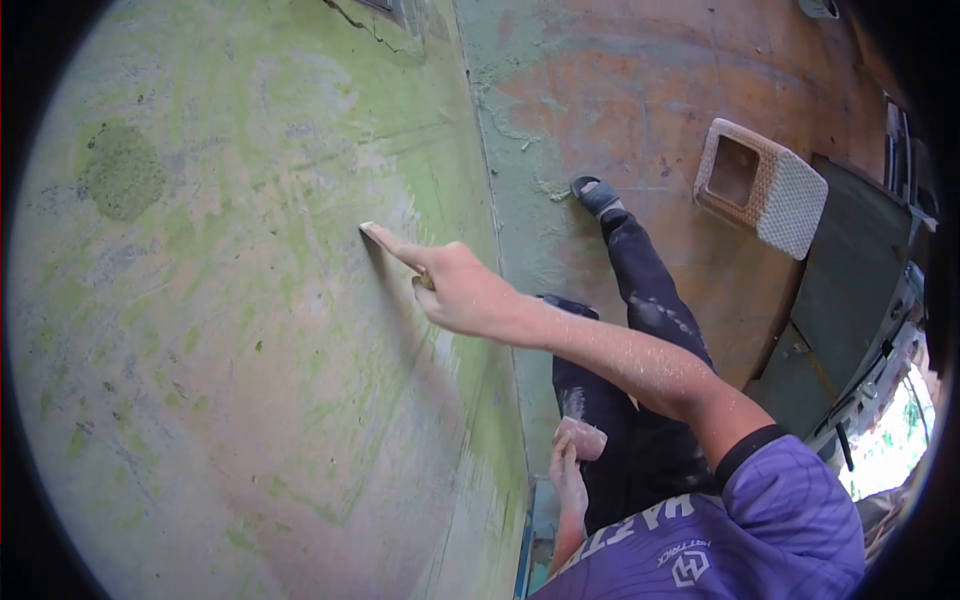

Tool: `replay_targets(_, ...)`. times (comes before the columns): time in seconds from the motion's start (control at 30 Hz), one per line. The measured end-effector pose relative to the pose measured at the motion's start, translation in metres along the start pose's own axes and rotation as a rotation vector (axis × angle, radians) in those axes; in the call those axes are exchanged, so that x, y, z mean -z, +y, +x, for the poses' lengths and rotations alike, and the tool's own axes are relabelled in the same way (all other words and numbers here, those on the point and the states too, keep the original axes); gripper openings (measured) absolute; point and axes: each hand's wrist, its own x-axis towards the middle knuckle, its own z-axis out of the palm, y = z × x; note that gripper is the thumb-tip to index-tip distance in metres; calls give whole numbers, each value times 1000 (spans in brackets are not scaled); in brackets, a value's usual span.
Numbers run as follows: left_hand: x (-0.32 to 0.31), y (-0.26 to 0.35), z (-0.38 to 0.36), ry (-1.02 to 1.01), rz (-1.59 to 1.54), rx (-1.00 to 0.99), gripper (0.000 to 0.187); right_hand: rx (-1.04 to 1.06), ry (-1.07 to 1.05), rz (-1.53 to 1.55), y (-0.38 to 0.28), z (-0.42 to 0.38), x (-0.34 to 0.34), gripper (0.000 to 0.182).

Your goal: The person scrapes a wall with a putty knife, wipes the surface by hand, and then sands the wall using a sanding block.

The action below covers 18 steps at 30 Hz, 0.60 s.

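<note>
My right hand (465,290) is closed around a putty knife (424,281) with a yellowish handle, its index finger stretched along the blade. The fingertip and blade end press close to the green, patchy wall (250,380). White dust speckles my right forearm. Lower down, in front of my legs, my left hand (568,478) grips a small pinkish, flat-sided piece (581,438) smeared with pale material. What kind of thing it is I cannot tell. A rough round patch (122,172) marks the wall at the far left.
A woven cream stool (765,188) lies on its side on the reddish, dust-smeared floor (650,120). Dark panels (850,270) lean at the right, by a bright opening (905,430). My sandalled foot (597,194) stands near the wall's base. A crack (365,28) runs across the upper wall.
</note>
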Motion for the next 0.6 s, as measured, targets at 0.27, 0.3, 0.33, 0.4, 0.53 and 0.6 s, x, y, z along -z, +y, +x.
replay_targets(0.27,0,1,-7,-30,-30,-101,28,63,36,24,21,39,20,80)
replay_targets(0.3,2,-1,-6,-14,-17,-82,28,74,32,15,20,38,21,81)
replay_targets(0.33,3,-4,-6,4,-7,-63,27,85,28,7,20,36,21,81)
replay_targets(0.4,3,-7,-5,-33,-11,-75,28,82,32,-5,18,25,9,82)
replay_targets(0.53,-6,0,-7,-49,0,-107,28,8,52,4,14,81,46,82)
replay_targets(0.6,-11,-2,-8,-33,-25,-86,29,-30,-17,-51,8,68,43,81)
